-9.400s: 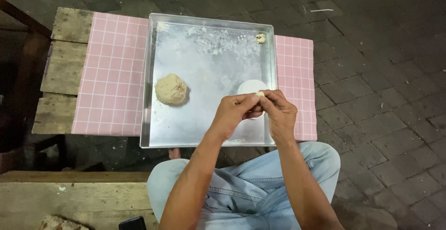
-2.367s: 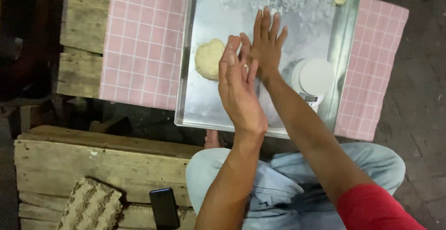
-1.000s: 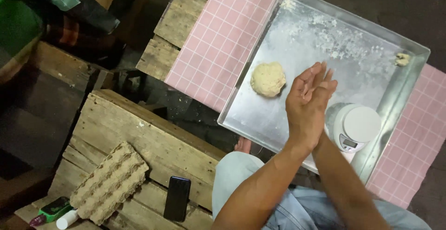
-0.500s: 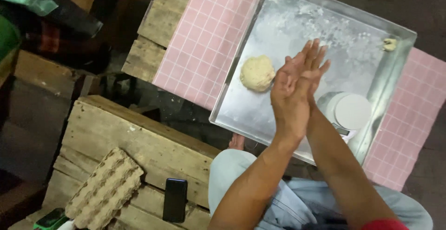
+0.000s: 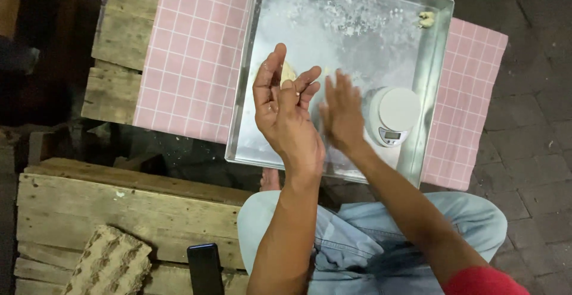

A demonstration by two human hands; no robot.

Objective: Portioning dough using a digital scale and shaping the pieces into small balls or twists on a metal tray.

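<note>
My left hand [image 5: 285, 115] is raised over a floured metal tray [image 5: 429, 122], fingers spread and empty. My right hand [image 5: 341, 116] is a little to its right, blurred, palm facing the left one with a gap between them; it holds nothing. A ball of dough [image 5: 288, 71] lies on the tray and is mostly hidden behind my left fingers. A small white round kitchen scale [image 5: 394, 114] stands on the tray just right of my right hand. A tiny scrap of dough [image 5: 426, 19] sits in the tray's far right corner.
The tray rests on a pink checked cloth [image 5: 185, 62] over a wooden pallet table [image 5: 116, 39]. Near me is a wooden bench [image 5: 119, 211] with a dark phone [image 5: 204, 268] and a cardboard egg carton [image 5: 107, 265]. My knees in light jeans [image 5: 357, 241] are below.
My palms, pressed together half a second ago, have come apart. The view has shifted so the tray sits more squarely ahead.
</note>
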